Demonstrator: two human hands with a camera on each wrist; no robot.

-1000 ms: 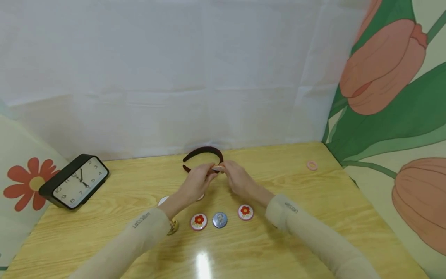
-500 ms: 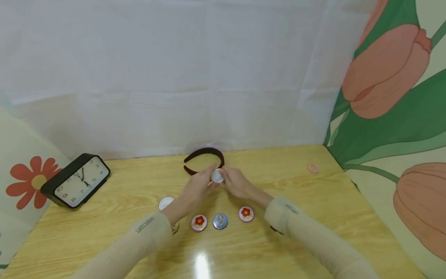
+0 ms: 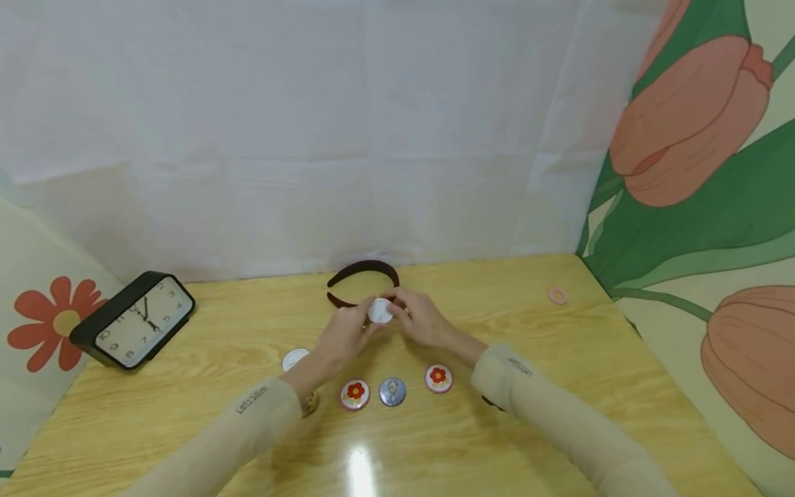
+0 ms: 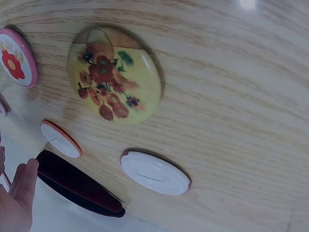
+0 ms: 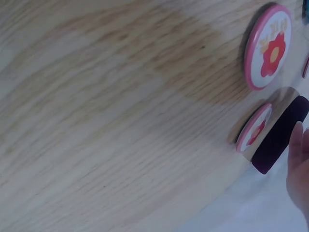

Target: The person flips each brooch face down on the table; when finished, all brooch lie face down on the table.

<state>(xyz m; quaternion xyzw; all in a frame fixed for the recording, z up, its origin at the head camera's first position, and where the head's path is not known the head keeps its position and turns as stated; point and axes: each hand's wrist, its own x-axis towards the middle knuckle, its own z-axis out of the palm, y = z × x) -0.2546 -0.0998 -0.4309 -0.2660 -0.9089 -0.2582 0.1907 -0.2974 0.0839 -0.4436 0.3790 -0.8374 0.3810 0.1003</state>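
Observation:
In the head view, a round badge (image 3: 380,311) with its white side up is held between both hands above the table. My left hand (image 3: 344,336) pinches its left edge, and my right hand (image 3: 424,320) has thumb and fingers on its right edge. Just behind them lies a dark maroon headband (image 3: 365,265), its near part partly hidden by the hands. The left wrist view catches part of the left hand (image 4: 18,203) beside the headband (image 4: 79,186). At the right edge of the right wrist view, fingers of the right hand (image 5: 298,176) show.
Nearer the body lie two red-flower badges (image 3: 355,395), a blue portrait badge (image 3: 393,392) and a sunflower badge (image 4: 113,77). A white-backed badge (image 3: 295,358) is partly covered by the left forearm. A black clock (image 3: 139,321) stands left; a pink ring (image 3: 557,296) lies right.
The held badge has turned from nearly edge-on to white side up, and has shifted slightly left. The right hand's fingers have moved over its edge. Things on the table have stayed put.

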